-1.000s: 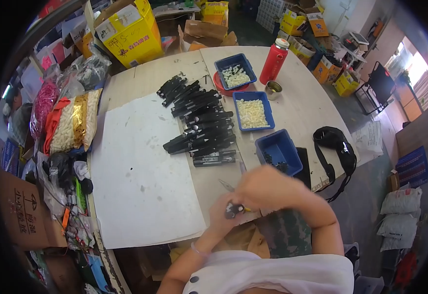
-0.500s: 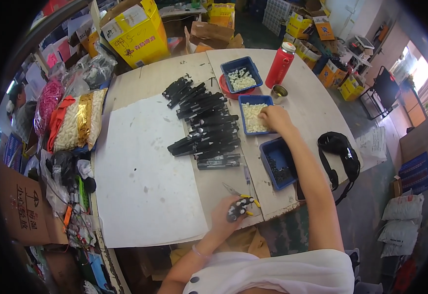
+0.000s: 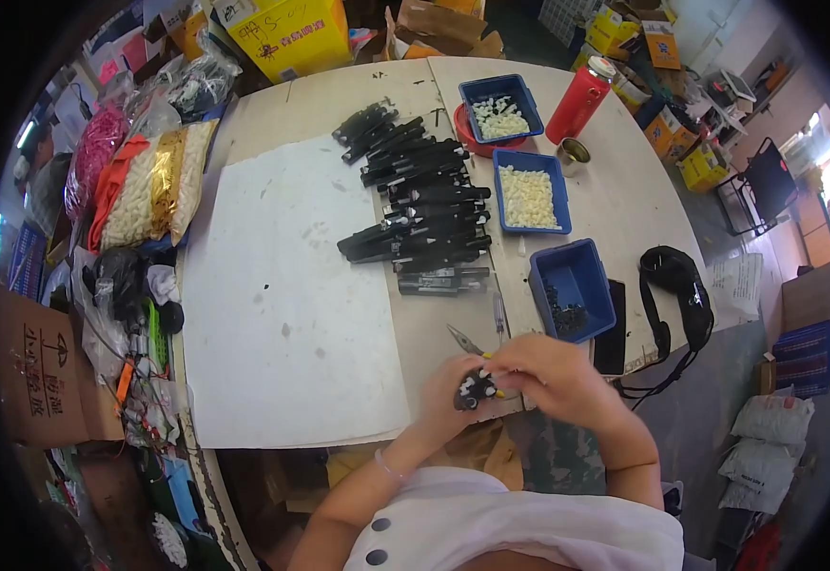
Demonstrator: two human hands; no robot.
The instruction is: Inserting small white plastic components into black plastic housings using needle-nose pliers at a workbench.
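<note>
While the left hand holds a bunch of thin black tubes by the near edge of the table, the right hand has come back there from the blue plastic tray of small cream bits. It bends inward; whether its grip pinches one, I cannot tell.

A cluttered assembly workshop
Pale parts are lying in blue bins beside black tubes on a worktable; yellow cartons are standing around it, and seemingly packed bags are lying at right.
</note>
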